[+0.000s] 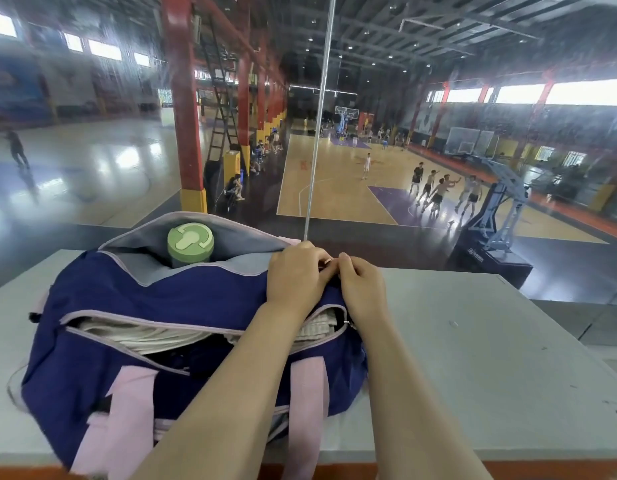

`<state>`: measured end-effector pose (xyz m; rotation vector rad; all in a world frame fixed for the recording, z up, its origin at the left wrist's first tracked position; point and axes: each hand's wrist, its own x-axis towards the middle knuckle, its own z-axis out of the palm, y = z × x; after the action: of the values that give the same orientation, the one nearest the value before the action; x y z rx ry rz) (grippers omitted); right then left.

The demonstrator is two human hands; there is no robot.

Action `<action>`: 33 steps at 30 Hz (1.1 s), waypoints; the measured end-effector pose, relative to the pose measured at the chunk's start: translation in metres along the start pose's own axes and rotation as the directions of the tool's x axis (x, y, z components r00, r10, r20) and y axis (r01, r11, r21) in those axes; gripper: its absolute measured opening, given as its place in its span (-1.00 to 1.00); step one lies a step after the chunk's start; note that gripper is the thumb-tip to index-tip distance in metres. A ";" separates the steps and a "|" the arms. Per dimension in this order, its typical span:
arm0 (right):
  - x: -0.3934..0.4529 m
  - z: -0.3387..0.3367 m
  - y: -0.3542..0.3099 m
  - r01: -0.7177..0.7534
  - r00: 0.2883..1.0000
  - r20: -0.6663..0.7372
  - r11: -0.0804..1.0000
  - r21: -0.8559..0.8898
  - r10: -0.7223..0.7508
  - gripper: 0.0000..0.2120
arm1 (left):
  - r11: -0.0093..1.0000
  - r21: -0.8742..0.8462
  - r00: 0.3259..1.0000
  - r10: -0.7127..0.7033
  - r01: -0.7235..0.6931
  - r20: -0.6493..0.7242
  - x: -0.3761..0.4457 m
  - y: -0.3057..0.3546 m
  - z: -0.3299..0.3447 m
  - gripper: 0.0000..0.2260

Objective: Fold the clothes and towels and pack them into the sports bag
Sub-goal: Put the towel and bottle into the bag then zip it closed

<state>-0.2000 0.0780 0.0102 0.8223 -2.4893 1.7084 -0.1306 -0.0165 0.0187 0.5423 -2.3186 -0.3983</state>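
The sports bag [154, 299], navy with pink straps and lilac zip edging, lies on a flat grey ledge [473, 341]; the ledge has a few dark specks near its right edge and an orange strip along its near side. The main zip opening faces the camera and is partly open; folded white towels [151, 336] show inside it, with a darker item below them that cannot be identified. A second, upper compartment stands open at the far side; a green-lidded bottle [190, 242] stands upright in it.

The left hand [295, 275] and the right hand [360, 289] meet at the right end of the bag; both have fingers curled, pinching fabric or a small zip part at the bag's upper edge; the exact item pinched is too small to tell. Both forearms cross over the bag's front.

Beyond the ledge stands a glass pane [92, 116] with a vertical metal seam [317, 116]; through it an indoor sports hall lies below; wooden basketball courts, red steel columns with yellow bases, a portable hoop stand [497, 209] at right, and players on court are visible.
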 end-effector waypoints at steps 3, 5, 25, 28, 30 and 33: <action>0.000 -0.002 0.001 -0.102 0.995 0.013 0.991 0.084 0.101 -0.90 | 0.997 -0.056 0.997 -0.058 0.061 0.045 0.003 -0.002 -0.005 -0.82; 0.002 -0.003 0.005 -0.095 0.993 0.071 0.995 0.019 0.093 -0.81 | 0.994 -0.057 0.995 -0.092 0.094 0.041 0.003 -0.002 -0.006 -0.83; 0.005 -0.011 0.002 -0.073 0.995 0.064 0.997 0.017 0.072 -0.80 | 0.916 -0.165 0.914 -0.386 0.364 -0.126 0.010 -0.020 -0.028 -0.80; 0.007 -0.009 0.000 -0.095 0.995 0.034 0.995 -0.008 0.095 -0.79 | 0.943 -0.066 0.925 -0.334 0.327 -0.181 0.008 -0.026 -0.045 -0.77; 0.007 -0.008 -0.005 -0.100 0.994 0.033 0.991 -0.094 0.104 -0.79 | 0.959 0.022 0.938 -0.272 0.283 -0.217 0.005 -0.030 -0.053 -0.78; 0.006 -0.009 -0.022 -0.077 0.996 0.012 0.911 -0.406 0.090 -0.77 | 0.960 0.140 0.954 -0.211 0.243 -0.212 0.002 -0.037 -0.066 -0.79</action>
<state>-0.1983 0.0771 0.0344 0.7108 -2.7889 1.1287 -0.0755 -0.0584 0.0506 0.8955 -2.1165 -0.2483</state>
